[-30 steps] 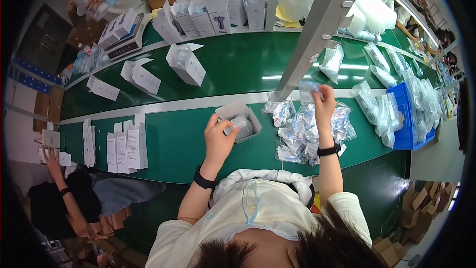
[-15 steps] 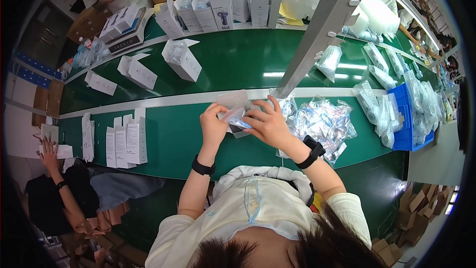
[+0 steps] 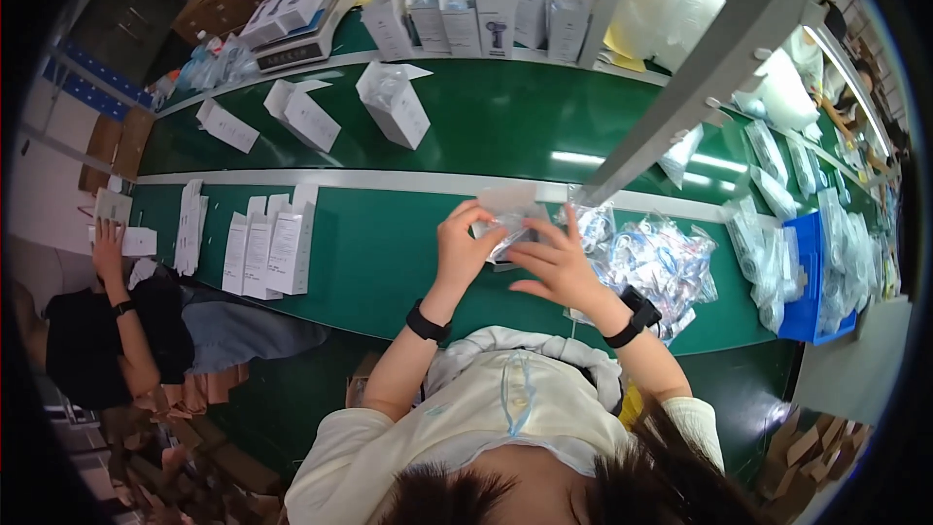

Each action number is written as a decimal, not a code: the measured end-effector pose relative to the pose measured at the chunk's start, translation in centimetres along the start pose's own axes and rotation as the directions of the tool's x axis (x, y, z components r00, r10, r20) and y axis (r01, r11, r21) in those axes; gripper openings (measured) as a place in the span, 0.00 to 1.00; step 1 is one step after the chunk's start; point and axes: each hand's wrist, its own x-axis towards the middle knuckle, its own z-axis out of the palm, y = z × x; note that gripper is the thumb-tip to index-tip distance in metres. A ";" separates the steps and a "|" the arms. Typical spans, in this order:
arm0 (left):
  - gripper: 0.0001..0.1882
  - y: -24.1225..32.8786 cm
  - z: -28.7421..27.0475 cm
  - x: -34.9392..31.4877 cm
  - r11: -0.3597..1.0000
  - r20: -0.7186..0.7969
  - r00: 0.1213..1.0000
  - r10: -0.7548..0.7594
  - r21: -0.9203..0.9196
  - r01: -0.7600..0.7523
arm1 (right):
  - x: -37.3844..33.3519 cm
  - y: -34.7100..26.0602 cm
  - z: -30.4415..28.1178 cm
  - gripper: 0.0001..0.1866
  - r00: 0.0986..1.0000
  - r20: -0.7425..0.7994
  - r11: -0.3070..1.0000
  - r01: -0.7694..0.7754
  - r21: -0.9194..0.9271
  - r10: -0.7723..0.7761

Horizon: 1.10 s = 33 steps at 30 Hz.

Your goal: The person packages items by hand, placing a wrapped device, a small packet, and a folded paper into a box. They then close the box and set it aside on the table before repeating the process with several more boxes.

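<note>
Between my hands, over the near green table, stands an open white box (image 3: 507, 197) with its flap raised. Crumpled clear plastic packaging (image 3: 505, 230) fills its opening; what lies inside is hard to make out. My left hand (image 3: 465, 251) grips the box's left side, its thumb over the plastic. My right hand (image 3: 556, 267) is open at the right side, fingers spread, some fingertips touching the plastic. Beside the right hand lies a heap of clear bags (image 3: 656, 258) with blue and white contents.
Upright white cartons (image 3: 258, 251) stand left. Open white boxes (image 3: 394, 107) sit on the green belt beyond, with filled boxes (image 3: 496, 15) at the back. A grey post (image 3: 680, 87) rises at right near a blue bin (image 3: 805, 282) of bubble-wrapped items. A co-worker's hand (image 3: 107, 248) is far left.
The whole scene has shifted right in view. Clear plastic now covers the box opening, where blue contents showed before. My left thumb has moved over the plastic; my right fingers have spread.
</note>
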 end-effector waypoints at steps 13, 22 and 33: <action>0.50 -12.9 -19.9 -1.3 0.345 -0.021 0.998 -0.067 0.938 0.043 | 10.1 8.1 4.6 0.50 0.818 -0.248 0.383 0.037 0.923 0.519; 0.53 -6.5 -3.6 -1.9 0.640 0.158 0.933 -0.323 0.763 0.092 | 13.0 16.1 7.5 0.54 0.597 -0.467 0.734 -0.344 0.586 0.652; 0.47 -11.5 -2.9 1.8 0.862 0.266 0.823 -0.502 0.232 0.451 | -14.3 29.1 -1.9 0.12 0.224 0.198 0.087 -0.841 0.534 0.954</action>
